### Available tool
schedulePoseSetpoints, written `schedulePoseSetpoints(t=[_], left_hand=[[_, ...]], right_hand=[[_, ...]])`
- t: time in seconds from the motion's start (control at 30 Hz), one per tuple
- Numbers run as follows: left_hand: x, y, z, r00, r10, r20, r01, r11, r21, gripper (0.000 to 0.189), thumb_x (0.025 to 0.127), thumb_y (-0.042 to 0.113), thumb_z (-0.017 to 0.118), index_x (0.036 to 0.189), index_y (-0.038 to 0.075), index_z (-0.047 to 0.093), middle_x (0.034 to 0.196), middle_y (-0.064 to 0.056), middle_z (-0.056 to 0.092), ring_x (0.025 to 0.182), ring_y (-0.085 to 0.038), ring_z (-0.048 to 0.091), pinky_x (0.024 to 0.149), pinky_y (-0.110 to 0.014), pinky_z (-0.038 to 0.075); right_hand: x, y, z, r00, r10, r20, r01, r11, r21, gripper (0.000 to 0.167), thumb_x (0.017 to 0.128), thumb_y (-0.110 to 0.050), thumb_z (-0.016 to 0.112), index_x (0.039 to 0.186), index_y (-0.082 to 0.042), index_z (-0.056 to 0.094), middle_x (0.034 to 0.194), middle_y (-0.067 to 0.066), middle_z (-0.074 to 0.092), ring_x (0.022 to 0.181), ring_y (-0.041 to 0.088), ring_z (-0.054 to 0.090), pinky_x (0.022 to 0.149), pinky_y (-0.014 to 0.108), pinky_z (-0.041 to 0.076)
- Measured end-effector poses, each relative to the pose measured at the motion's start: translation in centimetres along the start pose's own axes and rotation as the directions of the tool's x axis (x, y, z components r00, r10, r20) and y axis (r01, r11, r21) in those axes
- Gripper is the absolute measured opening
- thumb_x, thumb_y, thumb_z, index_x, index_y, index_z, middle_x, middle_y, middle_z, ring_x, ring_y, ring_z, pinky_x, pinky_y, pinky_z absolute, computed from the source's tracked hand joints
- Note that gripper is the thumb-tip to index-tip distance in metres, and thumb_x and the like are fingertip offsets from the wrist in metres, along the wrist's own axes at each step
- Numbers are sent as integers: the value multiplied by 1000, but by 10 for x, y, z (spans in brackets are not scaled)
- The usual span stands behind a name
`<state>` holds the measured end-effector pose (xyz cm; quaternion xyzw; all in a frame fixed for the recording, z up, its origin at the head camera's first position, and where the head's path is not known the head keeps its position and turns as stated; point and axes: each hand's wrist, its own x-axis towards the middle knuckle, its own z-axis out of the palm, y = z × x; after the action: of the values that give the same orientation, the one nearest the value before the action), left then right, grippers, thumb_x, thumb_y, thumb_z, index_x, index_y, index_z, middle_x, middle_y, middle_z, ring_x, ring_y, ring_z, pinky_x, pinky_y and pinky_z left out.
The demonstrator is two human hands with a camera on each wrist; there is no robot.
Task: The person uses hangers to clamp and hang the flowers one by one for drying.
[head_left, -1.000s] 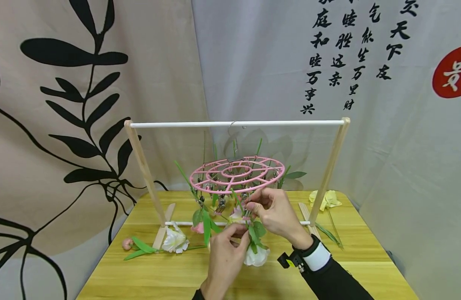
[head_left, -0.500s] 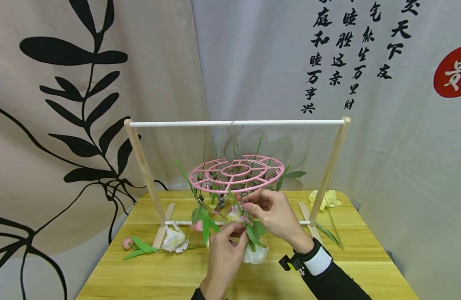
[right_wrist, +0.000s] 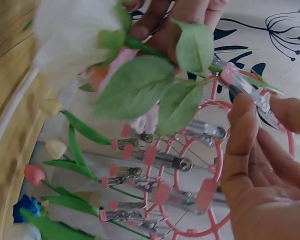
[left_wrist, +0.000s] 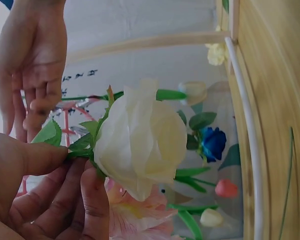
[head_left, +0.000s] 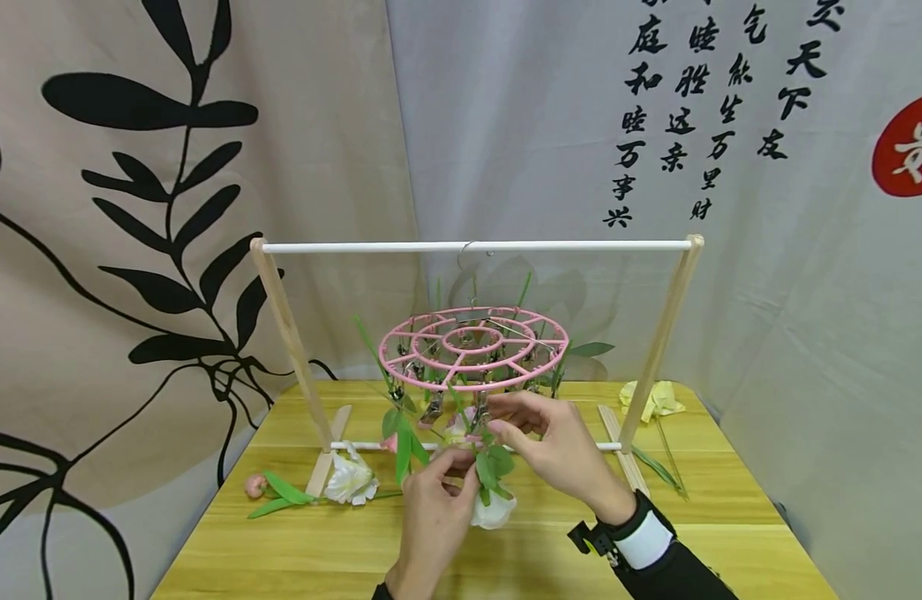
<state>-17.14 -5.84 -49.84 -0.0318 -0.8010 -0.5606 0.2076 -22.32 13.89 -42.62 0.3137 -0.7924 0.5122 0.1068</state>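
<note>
My left hand (head_left: 438,504) pinches the green stem of a white rose (head_left: 493,512) just above its bloom, which hangs head down. In the left wrist view the rose (left_wrist: 140,145) lies past the thumb and fingertips. A metal clip (right_wrist: 247,90) with pink tips closes on the stem beyond the leaves (right_wrist: 140,87). It hangs at the front of a round pink clip hanger (head_left: 461,383). Beside that clip is my right hand (head_left: 554,446), its thumb and fingers parted; the right wrist view shows the clip's end between the parted thumb and forefinger.
The hanger hooks over the white bar (head_left: 356,248) of a wooden stand. Several flowers hang from its clips, among them a blue rose (left_wrist: 212,144). On the table (head_left: 281,558) lie a white flower (head_left: 351,479), a pink bud (head_left: 255,486) and a yellow flower (head_left: 652,398).
The right hand's thumb and fingers have come off the clip and spread. The left hand has shifted a little left with the rose, and the hanger has turned slightly.
</note>
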Motion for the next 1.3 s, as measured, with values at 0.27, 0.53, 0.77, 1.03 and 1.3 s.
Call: schedulePoseSetpoints(t=[0.27, 0.53, 0.77, 1.03, 1.3], left_hand=[[0, -8, -11, 999, -4, -35, 4, 1000, 4, 11, 106, 4, 84, 109, 14, 87, 101, -3, 86, 87, -4, 77, 75, -19, 65], [3, -14, -21, 997, -20, -69, 21, 1000, 15, 18, 104, -3, 81, 114, 11, 87, 103, -3, 86, 88, -6, 76, 77, -19, 64], [6, -18, -29, 993, 7, -122, 0, 999, 51, 20, 103, -5, 82, 113, 11, 88, 101, -2, 87, 88, -7, 77, 76, -21, 63], [10, -23, -37, 988, 9, -154, 5, 996, 89, 20, 104, -2, 83, 115, 14, 87, 102, 0, 88, 89, -11, 77, 79, -23, 64], [5, -28, -44, 985, -2, -172, 26, 990, 140, 25, 105, 3, 83, 122, 21, 87, 109, 6, 88, 100, -11, 80, 84, -28, 64]], right_hand=[[-14, 13, -2, 993, -121, -7, 121, 993, 2, 25, 112, -15, 81, 137, -20, 82, 122, 4, 89, 96, 17, 86, 85, 31, 72], [-30, 31, -11, 979, -199, -34, 199, 980, -5, 26, 111, -3, 79, 127, -22, 86, 111, -1, 88, 87, 13, 81, 77, 30, 70], [-47, 47, -22, 987, -150, -64, 145, 987, -72, 21, 110, -3, 79, 121, -20, 86, 106, 0, 88, 87, 13, 82, 76, 29, 68], [-66, 80, -39, 983, -65, -174, 39, 988, -147, 18, 110, -3, 80, 115, -19, 87, 96, -4, 86, 77, 10, 79, 72, 27, 67], [-77, 118, -63, 928, 90, -360, -203, 936, -288, 10, 110, -6, 82, 111, -14, 88, 91, 0, 86, 74, -1, 72, 67, 16, 60]])
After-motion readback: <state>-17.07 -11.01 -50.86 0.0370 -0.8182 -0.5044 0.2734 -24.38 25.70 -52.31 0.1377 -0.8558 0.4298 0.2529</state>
